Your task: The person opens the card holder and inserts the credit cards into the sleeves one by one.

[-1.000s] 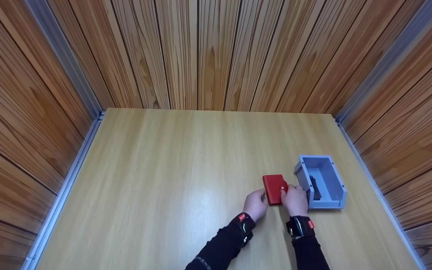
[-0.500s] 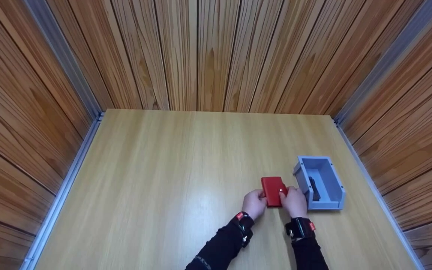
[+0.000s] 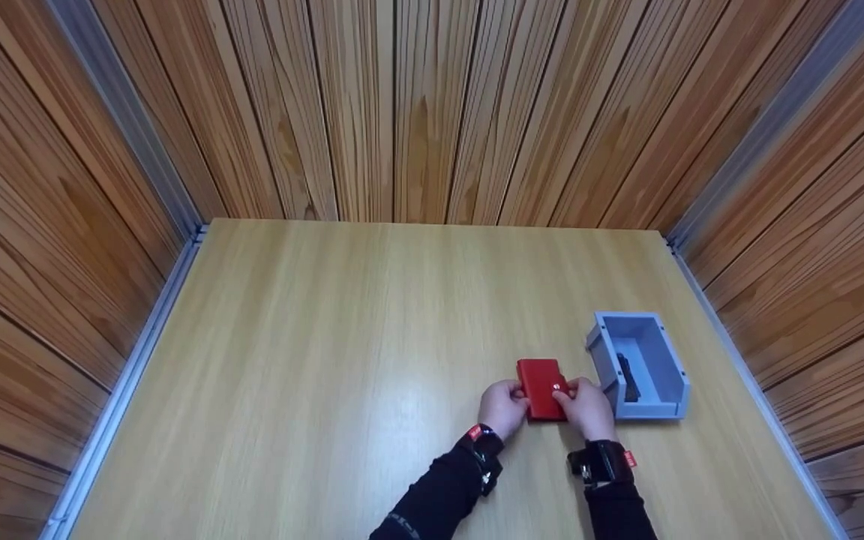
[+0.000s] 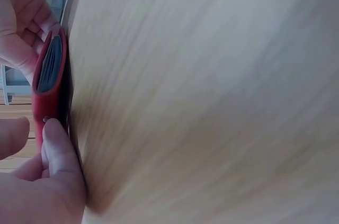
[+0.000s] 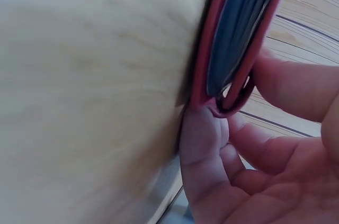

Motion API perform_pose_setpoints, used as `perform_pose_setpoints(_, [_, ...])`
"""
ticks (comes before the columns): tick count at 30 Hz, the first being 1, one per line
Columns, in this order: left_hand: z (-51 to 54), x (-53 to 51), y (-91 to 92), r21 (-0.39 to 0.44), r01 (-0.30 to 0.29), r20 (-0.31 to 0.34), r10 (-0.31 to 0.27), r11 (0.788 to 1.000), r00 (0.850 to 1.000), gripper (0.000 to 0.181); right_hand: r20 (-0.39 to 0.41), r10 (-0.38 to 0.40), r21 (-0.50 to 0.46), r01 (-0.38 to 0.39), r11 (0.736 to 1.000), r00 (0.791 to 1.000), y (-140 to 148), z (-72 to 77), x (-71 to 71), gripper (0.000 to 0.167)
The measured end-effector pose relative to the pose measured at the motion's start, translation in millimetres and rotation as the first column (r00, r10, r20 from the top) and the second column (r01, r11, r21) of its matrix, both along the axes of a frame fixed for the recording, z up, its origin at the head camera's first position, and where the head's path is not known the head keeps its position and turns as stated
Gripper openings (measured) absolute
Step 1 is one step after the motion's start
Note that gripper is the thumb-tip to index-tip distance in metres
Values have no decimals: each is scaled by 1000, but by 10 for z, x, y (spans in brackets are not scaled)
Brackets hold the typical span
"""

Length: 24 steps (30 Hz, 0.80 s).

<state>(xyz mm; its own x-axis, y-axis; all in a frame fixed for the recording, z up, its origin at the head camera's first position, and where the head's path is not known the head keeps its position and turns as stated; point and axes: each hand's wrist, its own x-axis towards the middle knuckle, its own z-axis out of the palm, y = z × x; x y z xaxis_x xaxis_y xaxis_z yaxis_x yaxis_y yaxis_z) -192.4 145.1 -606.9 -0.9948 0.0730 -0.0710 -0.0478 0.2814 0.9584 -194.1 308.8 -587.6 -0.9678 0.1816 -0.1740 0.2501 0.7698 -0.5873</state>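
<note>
A red card wallet with a small metal snap lies between my two hands, low over the table; in both wrist views its end shows a stack of dark inner sleeves. At its left edge my left hand holds it, with a fingertip against the spine beside a small metal stud. My right hand grips the right edge, thumb on top by the snap and strap, fingers underneath, as the right wrist view shows.
A grey-blue open bin stands just right of my right hand, with a dark slim object leaning inside. The wooden tabletop runs to wood-panelled walls on three sides, with metal rails along the edges.
Both hands and the wallet have shifted slightly toward me and to the left. My right thumb has moved a little across the wallet's face near the snap.
</note>
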Motion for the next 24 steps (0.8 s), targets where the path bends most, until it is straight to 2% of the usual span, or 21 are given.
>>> perform_pose_setpoints(6, [-40,12,-32,21,-50,-9,50,999,999,20,3,-5,-24,5,1000,1000,-43,-2,29,34])
perform_pose_setpoints(12, [-61,7,-91,37,-73,-12,73,997,997,19,-22,-4,4,4,1000,1000,-111,16,35,35])
perform_pose_setpoints(19, [-51,-2,-229,46,-87,-14,88,995,996,23,-15,8,-53,-9,999,1000,-238,39,-9,35])
perform_pose_setpoints(24, [-57,-17,-342,52,-128,-35,130,990,991,24,-37,18,-74,-21,997,999,-380,51,-46,35])
